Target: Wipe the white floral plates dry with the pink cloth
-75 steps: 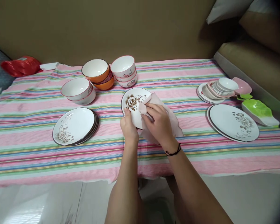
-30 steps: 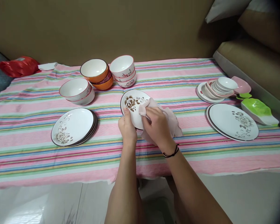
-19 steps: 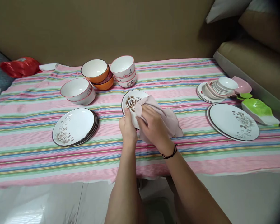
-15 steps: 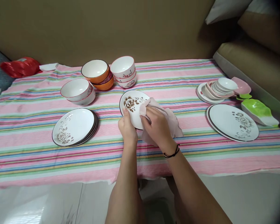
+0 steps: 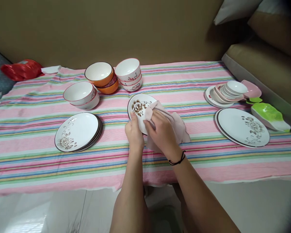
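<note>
A white plate [image 5: 141, 101] with a brown flower and dark rim is held up, tilted, over the striped cloth. My left hand [image 5: 135, 133] grips its near left edge, thumb on the face and fingers hidden behind. Bunched in my right hand [image 5: 163, 129] is a pale pink cloth [image 5: 179, 127], pressed against the plate's right side. The cloth drapes down behind that hand and covers part of the plate. A black cord circles my right wrist.
A stack of flowered plates [image 5: 79, 132] lies to the left, more large plates [image 5: 243, 127] to the right. Stacked bowls [image 5: 99, 72] stand at the back left. Small dishes [image 5: 235, 88] and a green leaf-shaped dish [image 5: 269, 113] sit at the right, by a cushion [image 5: 262, 68].
The plate and my left hand have shifted slightly right. My right hand has slid a little left against the plate with the cloth.
</note>
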Available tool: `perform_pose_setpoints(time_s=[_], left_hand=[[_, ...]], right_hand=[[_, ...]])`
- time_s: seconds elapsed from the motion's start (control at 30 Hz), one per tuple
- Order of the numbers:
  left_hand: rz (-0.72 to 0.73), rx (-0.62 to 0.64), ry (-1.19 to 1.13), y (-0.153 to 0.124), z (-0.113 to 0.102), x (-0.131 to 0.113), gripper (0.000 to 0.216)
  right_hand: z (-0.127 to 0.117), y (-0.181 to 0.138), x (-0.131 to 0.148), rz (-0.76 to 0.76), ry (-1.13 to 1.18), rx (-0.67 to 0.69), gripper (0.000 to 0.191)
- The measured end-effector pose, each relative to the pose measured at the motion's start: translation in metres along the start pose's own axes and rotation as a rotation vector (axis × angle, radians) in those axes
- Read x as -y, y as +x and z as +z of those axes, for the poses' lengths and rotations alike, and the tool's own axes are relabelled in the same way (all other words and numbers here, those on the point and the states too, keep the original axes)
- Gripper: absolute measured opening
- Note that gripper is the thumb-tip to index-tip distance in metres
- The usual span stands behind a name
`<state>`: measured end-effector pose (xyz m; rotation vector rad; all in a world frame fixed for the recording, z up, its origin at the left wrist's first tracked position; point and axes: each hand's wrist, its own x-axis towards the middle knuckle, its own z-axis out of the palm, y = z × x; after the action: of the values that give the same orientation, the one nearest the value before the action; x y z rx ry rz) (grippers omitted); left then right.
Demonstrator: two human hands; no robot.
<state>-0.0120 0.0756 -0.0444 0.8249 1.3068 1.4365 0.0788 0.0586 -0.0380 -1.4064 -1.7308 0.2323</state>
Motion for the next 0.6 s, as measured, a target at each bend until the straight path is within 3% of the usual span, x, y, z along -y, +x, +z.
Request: perform_pose_setpoints(time_s=[0.2, 0.4, 0.6], left_hand=[[-0.019, -0.011, -0.015, -0.001, 0.002, 0.001, 0.059], [-0.025, -0.095, -0.085, 0.006, -0.003, -0.001, 0.059], [-0.014, -0.036, -0.058, 0.007, -0.003, 0.003, 0.057]], right_hand=[[-0.007, -0.002, -0.011, 0.067, -0.095, -0.023, 0.019], [-0.004, -0.001, 0.0, -0.113, 0.107, 0.066, 0.023], [-0.007, 0.001, 0.002, -0.179, 0.231, 0.148, 0.032]])
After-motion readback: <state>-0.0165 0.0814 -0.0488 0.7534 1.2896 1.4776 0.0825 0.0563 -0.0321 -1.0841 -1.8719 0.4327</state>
